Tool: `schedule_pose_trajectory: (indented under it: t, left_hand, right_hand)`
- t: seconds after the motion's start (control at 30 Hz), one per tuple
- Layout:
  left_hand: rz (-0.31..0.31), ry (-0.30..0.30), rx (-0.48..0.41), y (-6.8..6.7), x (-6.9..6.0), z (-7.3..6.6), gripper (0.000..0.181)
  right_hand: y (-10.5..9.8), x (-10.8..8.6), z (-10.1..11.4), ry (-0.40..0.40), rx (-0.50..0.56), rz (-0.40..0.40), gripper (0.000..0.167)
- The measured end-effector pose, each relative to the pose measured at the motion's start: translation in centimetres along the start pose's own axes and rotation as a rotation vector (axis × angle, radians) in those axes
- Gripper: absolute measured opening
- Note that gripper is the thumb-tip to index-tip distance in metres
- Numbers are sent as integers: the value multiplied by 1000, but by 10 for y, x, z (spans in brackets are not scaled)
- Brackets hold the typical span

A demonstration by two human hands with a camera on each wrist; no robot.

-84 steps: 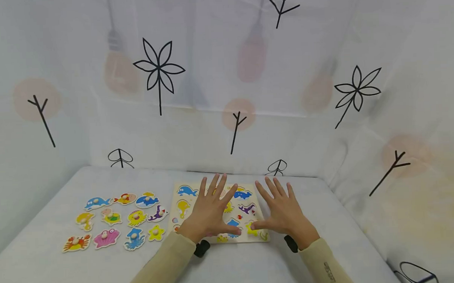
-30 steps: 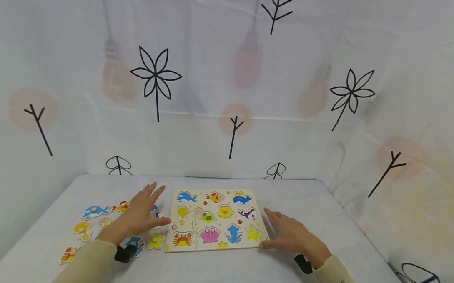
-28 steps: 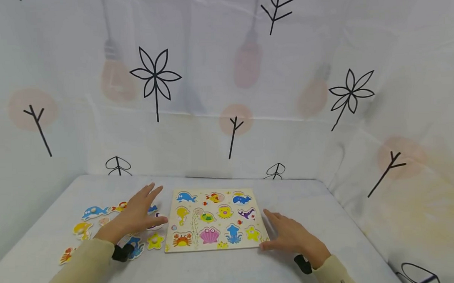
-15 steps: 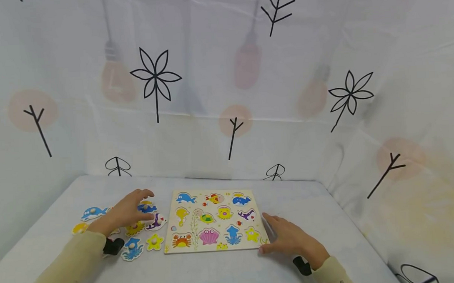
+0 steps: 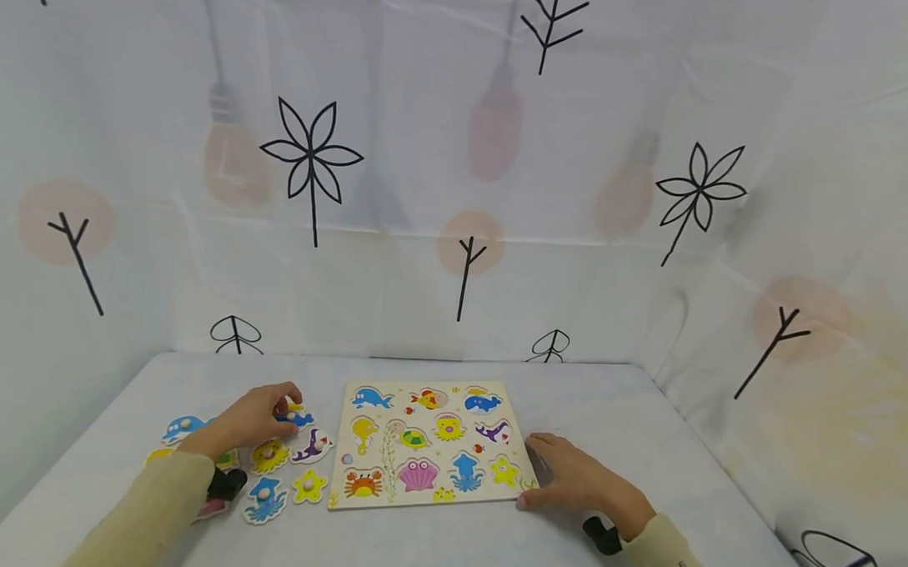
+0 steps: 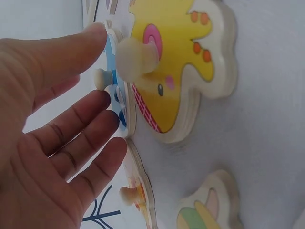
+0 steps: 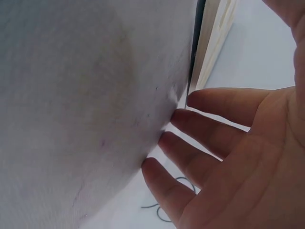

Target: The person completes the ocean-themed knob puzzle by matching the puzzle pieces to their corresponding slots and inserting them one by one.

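On the white table lies a wooden puzzle board (image 5: 391, 413) printed with sea animals. My left hand (image 5: 244, 420) reaches over the blue whale piece (image 5: 303, 420) left of the board. In the left wrist view, the thumb and bent fingers stand apart on either side of that piece's wooden knob (image 6: 101, 79); no firm pinch shows. Closer to that camera is the yellow octopus piece (image 6: 171, 71). My right hand (image 5: 581, 475) is at the board's lower right edge, thumb by the corner. Its fingertips (image 7: 196, 98) touch the tablecloth beside the edge.
Around the left hand lie the purple fish piece (image 5: 311, 446), yellow star (image 5: 308, 486), blue squid (image 5: 265, 500) and blue dolphin (image 5: 181, 429). The left forearm covers other pieces. Patterned white cloth (image 5: 394, 294) hangs behind the table.
Both hands began spread above the board, then parted. My left hand has moved left and lowered over the blue whale piece, its fingers bending. My right hand has settled at the board's right edge.
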State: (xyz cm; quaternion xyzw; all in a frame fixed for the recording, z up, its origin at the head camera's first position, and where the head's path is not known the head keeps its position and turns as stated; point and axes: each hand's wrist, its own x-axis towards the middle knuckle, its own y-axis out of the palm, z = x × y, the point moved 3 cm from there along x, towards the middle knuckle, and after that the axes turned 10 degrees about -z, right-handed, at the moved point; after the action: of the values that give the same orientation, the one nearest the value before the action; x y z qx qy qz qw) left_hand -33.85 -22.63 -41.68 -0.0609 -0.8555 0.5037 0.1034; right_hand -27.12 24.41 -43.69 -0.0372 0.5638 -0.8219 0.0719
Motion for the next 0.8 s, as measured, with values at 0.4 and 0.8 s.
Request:
schedule_pose_trajectory:
  t: [0.4, 0.8]
  left_hand:
    - [35, -57, 20, 3, 5, 2, 27]
    - [36, -27, 69, 4, 7, 0, 14]
  right_hand:
    - [-1, 1, 4, -25, 18, -10, 101]
    - [0, 0, 4, -28, 47, -4, 99]
